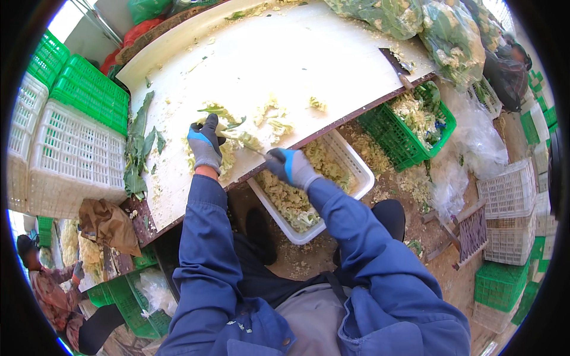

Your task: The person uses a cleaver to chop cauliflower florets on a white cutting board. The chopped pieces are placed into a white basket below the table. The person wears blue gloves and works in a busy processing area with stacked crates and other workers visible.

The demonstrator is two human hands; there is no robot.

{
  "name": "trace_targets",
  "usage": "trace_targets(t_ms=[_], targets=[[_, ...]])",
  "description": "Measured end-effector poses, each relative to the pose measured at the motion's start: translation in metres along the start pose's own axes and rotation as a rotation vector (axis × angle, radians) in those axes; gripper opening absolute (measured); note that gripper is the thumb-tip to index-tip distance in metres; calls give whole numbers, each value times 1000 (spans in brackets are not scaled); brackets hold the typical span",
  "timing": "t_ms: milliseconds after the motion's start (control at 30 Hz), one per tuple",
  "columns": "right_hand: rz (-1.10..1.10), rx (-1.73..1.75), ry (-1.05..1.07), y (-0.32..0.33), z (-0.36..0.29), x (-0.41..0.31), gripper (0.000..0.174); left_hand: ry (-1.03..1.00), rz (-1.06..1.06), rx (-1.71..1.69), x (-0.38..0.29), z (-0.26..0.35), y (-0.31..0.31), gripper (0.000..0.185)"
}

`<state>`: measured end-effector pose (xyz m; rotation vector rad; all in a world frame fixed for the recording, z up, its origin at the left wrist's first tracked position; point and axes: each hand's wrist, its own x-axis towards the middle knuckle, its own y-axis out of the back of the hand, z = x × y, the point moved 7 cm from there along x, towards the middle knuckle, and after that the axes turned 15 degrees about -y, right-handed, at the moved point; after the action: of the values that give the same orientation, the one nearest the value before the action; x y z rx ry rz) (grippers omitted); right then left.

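Note:
My left hand, in a grey and blue work glove, grips a cauliflower piece with green leaf bits, low over the near edge of the white tabletop. In my gloved right hand is a knife, its thin blade pointing left towards the cauliflower; the hand is slightly blurred and its handle is hidden in the fist. Loose cauliflower florets lie on the top just beyond the blade. Below the table edge, under my right hand, stands a white plastic basket filled with florets.
A cleaver rests at the table's right edge. Beside it are plastic bags of cauliflower. A green crate of trimmings stands on the floor. Stacked crates and leaves flank the left. Another person works at lower left.

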<state>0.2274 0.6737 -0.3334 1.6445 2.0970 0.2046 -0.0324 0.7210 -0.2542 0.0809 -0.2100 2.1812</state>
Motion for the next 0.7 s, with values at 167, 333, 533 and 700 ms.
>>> trace_targets(t_ms=[167, 333, 533, 700], targets=[[68, 95, -109, 58, -2, 22, 51, 77, -131, 0, 3, -12, 1, 36], [173, 401, -85, 74, -18, -4, 41, 75, -288, 69, -9, -1, -13, 48], [94, 330, 155, 58, -96, -45, 41, 13, -330, 120, -18, 5, -23, 49], [92, 312, 130, 46, -98, -33, 38, -115, -390, 259, -27, 13, -31, 35]])
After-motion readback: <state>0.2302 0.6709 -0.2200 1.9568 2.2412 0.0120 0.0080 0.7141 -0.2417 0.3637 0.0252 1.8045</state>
